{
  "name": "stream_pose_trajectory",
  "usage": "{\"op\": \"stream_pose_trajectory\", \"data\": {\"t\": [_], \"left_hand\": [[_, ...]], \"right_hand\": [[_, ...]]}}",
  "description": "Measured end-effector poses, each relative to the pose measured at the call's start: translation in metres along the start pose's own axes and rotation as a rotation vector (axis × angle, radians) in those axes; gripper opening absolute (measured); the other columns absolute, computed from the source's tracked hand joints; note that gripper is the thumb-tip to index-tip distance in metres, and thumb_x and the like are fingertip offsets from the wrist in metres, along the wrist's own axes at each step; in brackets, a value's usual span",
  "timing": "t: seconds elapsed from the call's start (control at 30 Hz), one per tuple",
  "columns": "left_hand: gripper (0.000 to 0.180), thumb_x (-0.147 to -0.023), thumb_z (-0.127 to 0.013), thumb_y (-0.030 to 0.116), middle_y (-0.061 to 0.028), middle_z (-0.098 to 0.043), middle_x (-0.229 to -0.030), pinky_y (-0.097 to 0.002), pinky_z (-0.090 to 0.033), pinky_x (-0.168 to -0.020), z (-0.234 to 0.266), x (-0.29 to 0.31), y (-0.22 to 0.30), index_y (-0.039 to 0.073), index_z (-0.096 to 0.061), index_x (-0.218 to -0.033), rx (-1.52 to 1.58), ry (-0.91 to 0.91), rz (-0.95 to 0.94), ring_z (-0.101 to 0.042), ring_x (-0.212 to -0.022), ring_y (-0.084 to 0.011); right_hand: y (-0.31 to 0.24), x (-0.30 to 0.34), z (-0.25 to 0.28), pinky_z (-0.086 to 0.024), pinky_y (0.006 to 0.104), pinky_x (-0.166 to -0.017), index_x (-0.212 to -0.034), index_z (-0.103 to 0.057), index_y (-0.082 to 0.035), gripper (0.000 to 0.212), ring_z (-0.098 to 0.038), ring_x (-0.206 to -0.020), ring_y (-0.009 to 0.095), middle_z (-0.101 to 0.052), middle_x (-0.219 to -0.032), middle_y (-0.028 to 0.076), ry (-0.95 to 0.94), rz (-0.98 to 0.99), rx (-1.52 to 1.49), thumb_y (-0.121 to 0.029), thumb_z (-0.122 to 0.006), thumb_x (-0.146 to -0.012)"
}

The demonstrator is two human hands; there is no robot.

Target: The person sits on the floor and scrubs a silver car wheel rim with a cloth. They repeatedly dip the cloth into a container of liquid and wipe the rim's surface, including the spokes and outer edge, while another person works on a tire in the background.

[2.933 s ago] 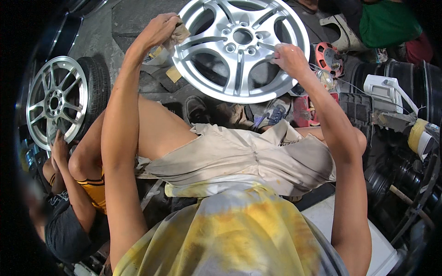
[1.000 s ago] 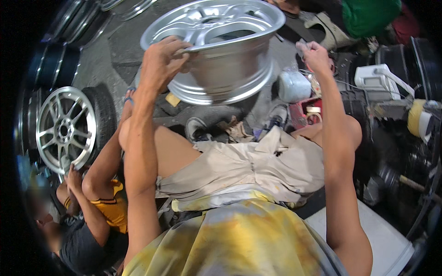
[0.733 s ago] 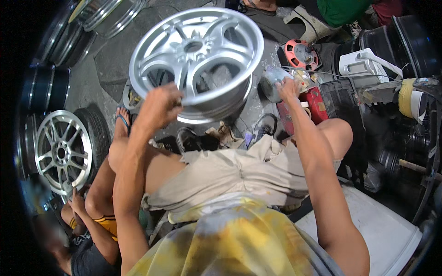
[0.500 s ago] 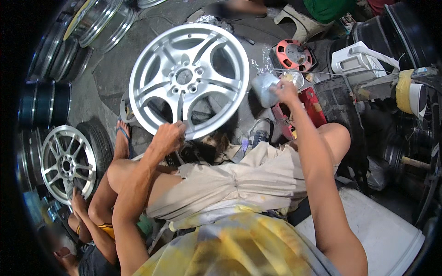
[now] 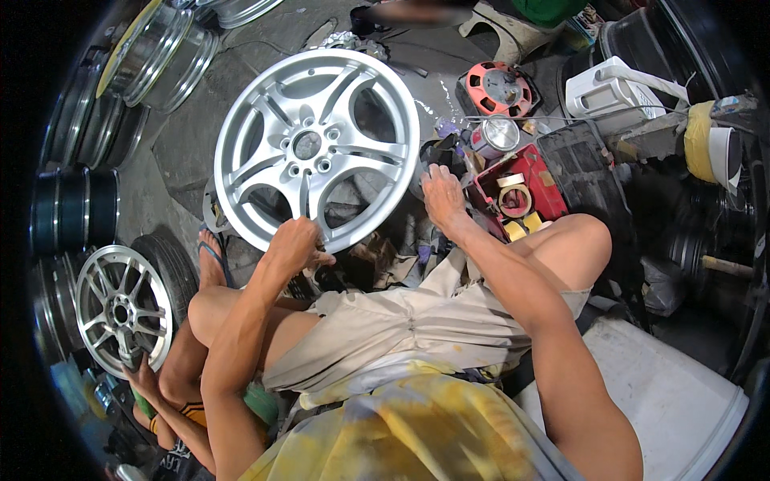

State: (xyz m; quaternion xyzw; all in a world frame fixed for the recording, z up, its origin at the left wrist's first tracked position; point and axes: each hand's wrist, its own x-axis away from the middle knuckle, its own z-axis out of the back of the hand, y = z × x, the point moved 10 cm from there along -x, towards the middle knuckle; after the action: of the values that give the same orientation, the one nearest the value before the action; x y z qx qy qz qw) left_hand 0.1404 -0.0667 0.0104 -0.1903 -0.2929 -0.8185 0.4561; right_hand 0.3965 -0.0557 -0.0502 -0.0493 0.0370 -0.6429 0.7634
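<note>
A silver alloy wheel rim with paired spokes stands tilted in front of my knees. My left hand is closed on its near edge, fingers curled over the lip. Close beside the rim's right edge is my right hand, back upward and fingers bent. Whatever it holds is mostly hidden beneath it; a greyish edge shows by the fingers. Just right of that hand lies an open red toolbox with tape rolls in it. A lidded paint can stands behind the box.
At lower left a co-worker's hand works at another wheel, beside a tyre. More rims are stacked along the left. An orange-red reel, a white plastic container and a cable lie at the right; a white box is near my right arm.
My right hand has come left and nearer to me, toward the rim's edge; the pale grey-blue piece in it is now mostly out of sight. My left hand stays on the rim.
</note>
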Motion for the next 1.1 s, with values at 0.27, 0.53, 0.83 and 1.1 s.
{"op": "stream_pose_trajectory", "data": {"t": [0.27, 0.53, 0.83, 1.1], "left_hand": [[0.049, -0.075, -0.087, 0.045, -0.0211, -0.068, -0.067, -0.0459, -0.058, -0.067, 0.033, -0.002, 0.019, -0.001, -0.073, -0.073, 0.017, 0.172, -0.047, -0.07, -0.068, -0.0406], [0.039, -0.077, -0.077, 0.039, -0.0201, -0.069, -0.068, -0.0478, -0.058, -0.071, 0.028, -0.007, 0.014, 0.0, -0.073, -0.074, 0.029, 0.131, -0.019, -0.07, -0.07, -0.0408], [0.012, -0.076, -0.063, -0.003, -0.0224, -0.056, -0.069, -0.0481, -0.051, -0.069, 0.086, -0.001, 0.016, -0.004, -0.056, -0.086, 0.386, 0.43, -0.121, -0.062, -0.072, -0.043], [0.017, -0.088, -0.067, 0.01, -0.0224, -0.066, -0.078, -0.0456, -0.049, -0.068, 0.164, 0.051, 0.008, 0.002, -0.058, -0.1, 0.374, 0.743, -0.087, -0.063, -0.071, -0.0378]], "right_hand": [[0.013, 0.001, -0.029, -0.055, 0.0351, -0.087, -0.102, -0.069, -0.007, 0.022, -0.06, -0.108, 0.026, -0.06, -0.109, 0.01, -0.106, 0.01, 0.145, -0.008, -0.072, -0.081], [0.007, 0.002, -0.035, -0.058, 0.0411, -0.09, -0.099, -0.074, -0.005, 0.019, -0.064, -0.11, 0.033, -0.063, -0.114, 0.015, -0.17, -0.007, -0.032, -0.012, -0.074, -0.082], [0.071, -0.037, 0.057, -0.055, 0.0512, -0.083, -0.099, -0.066, -0.005, 0.023, -0.07, -0.09, 0.044, -0.072, -0.09, 0.023, -0.066, -0.151, -0.286, -0.013, -0.074, -0.079], [0.12, -0.064, 0.204, -0.053, 0.0464, -0.084, -0.103, -0.075, -0.003, 0.022, -0.069, -0.094, 0.04, -0.071, -0.098, 0.022, 0.157, 0.068, -0.035, -0.016, -0.074, -0.084]]}}
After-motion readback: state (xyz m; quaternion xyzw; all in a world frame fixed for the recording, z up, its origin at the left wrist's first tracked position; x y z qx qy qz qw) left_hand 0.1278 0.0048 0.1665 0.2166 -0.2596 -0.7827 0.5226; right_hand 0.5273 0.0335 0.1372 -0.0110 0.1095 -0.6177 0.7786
